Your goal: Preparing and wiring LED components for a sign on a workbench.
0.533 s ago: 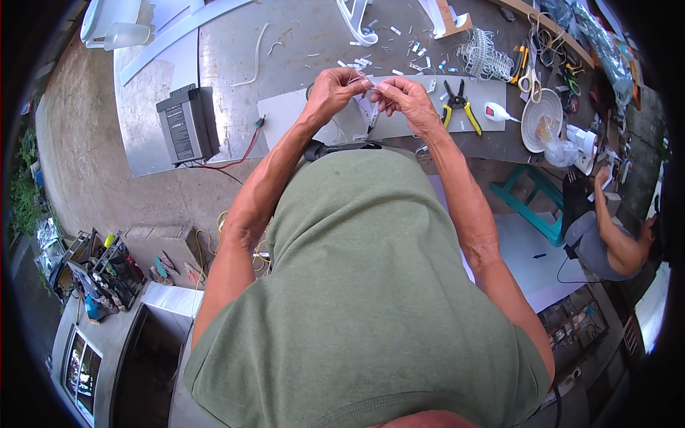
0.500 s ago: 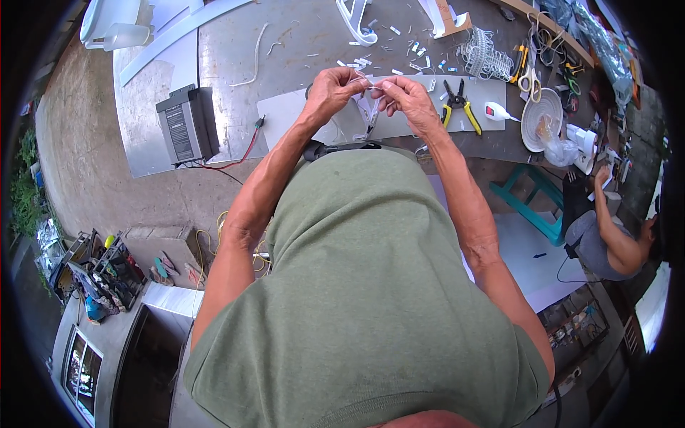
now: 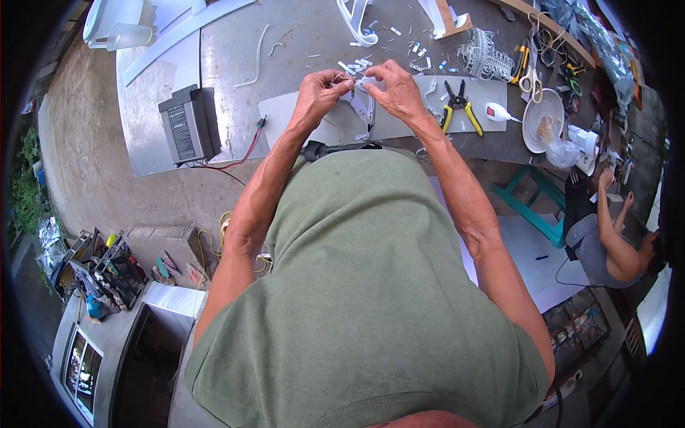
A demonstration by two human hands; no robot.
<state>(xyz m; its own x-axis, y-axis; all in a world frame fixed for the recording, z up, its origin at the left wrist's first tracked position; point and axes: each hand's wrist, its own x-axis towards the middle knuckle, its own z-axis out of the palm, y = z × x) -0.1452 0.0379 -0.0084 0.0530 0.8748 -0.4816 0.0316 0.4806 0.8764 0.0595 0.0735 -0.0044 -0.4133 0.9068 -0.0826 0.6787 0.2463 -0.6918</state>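
Observation:
My left hand (image 3: 322, 96) pinches a thin pale wire (image 3: 345, 78) between thumb and forefinger. Close beside it, my right hand (image 3: 397, 91) is closed at the fingertips around something too small to make out, next to a small white piece (image 3: 362, 81). Just below the fingers, a narrow white angled piece (image 3: 369, 114) lies on the light grey sheet (image 3: 399, 127), partly covered by my hands. To the right of my right hand, wire strippers with yellow-and-black handles (image 3: 462, 107) lie with their handles spread. A string of small white modules (image 3: 432, 96) curves between them.
Small white modules (image 3: 421, 53) lie scattered beyond my hands, near a heap of wired modules (image 3: 487, 57). Scissors (image 3: 530, 84), a white glue bottle (image 3: 501, 113) and a round tray (image 3: 535, 132) stand right. A black power unit (image 3: 187, 127) sits left. Another person (image 3: 614, 242) works far right.
My right hand has shifted slightly up and left, and its fingers now bend down near the white piece. My left hand has moved slightly left. The other person's arms have moved.

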